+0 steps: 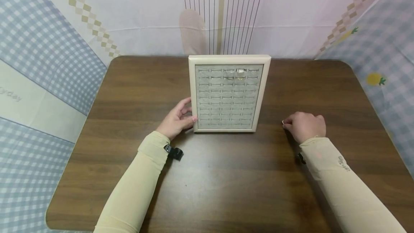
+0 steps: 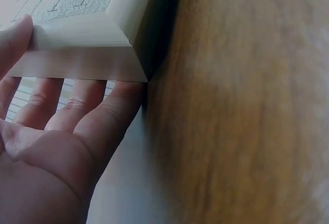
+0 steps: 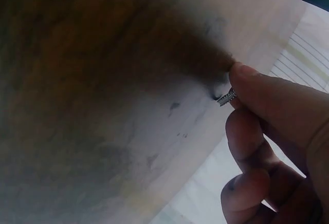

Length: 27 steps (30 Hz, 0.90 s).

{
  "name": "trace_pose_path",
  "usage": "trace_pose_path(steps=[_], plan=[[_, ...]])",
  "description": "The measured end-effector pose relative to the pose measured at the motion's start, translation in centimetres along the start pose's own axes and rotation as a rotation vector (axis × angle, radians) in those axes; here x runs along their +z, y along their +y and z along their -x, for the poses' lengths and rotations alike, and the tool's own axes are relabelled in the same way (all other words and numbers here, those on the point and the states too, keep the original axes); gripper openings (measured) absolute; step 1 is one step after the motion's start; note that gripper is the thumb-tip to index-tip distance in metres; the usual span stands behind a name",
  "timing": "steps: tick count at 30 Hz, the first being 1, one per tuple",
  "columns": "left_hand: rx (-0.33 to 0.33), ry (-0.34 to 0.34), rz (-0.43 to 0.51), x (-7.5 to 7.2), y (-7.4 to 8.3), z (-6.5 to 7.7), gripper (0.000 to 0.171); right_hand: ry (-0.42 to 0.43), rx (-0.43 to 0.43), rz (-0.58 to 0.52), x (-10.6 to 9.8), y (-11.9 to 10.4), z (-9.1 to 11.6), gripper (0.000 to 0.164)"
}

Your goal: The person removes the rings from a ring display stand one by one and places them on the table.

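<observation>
A ring display board (image 1: 225,98) with a cream frame and rows of slits in grey padding stands upright on the table. My left hand (image 1: 175,120) grips its lower left side, the thumb on the frame's front and the fingers behind it; the left wrist view shows this hold close up on the frame (image 2: 85,62). Several rings (image 1: 240,71) sit in the slits near the board's top right. Over the table to the right of the board, my right hand (image 1: 305,126) pinches a silvery ring (image 3: 227,97) set with small stones between thumb and fingertip. Part of that ring is hidden by the thumb.
The brown wooden table (image 1: 233,182) has rounded corners. A white patterned cloth (image 1: 145,13) hangs behind it, with blue checked cloth (image 1: 42,64) along the left and right sides. A black wrist strap (image 1: 173,152) is on the left wrist.
</observation>
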<state>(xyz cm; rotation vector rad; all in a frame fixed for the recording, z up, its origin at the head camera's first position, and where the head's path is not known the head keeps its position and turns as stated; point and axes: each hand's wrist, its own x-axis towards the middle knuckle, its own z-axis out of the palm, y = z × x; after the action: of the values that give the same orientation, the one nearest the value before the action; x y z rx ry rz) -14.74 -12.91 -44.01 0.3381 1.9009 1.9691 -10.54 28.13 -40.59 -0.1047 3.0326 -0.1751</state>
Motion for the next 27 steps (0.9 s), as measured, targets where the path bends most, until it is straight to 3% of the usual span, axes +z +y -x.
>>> trace_pose_path(steps=[6,13,19,27], plan=[[0.005,-0.006,0.003,0.0,0.0,0.0,0.070,-0.002,0.026,-0.089,0.3,0.5,0.3,0.019],[0.016,-0.009,0.011,0.1,0.1,-0.1,0.070,0.066,0.081,-0.338,0.6,1.0,1.1,0.023],[0.000,-0.003,0.022,0.1,0.1,0.0,0.070,0.190,0.104,-0.453,0.3,0.4,1.5,0.026],[-0.008,0.001,0.036,0.1,0.0,0.0,0.070,0.406,0.154,-0.627,-2.1,-3.5,0.2,0.026]])
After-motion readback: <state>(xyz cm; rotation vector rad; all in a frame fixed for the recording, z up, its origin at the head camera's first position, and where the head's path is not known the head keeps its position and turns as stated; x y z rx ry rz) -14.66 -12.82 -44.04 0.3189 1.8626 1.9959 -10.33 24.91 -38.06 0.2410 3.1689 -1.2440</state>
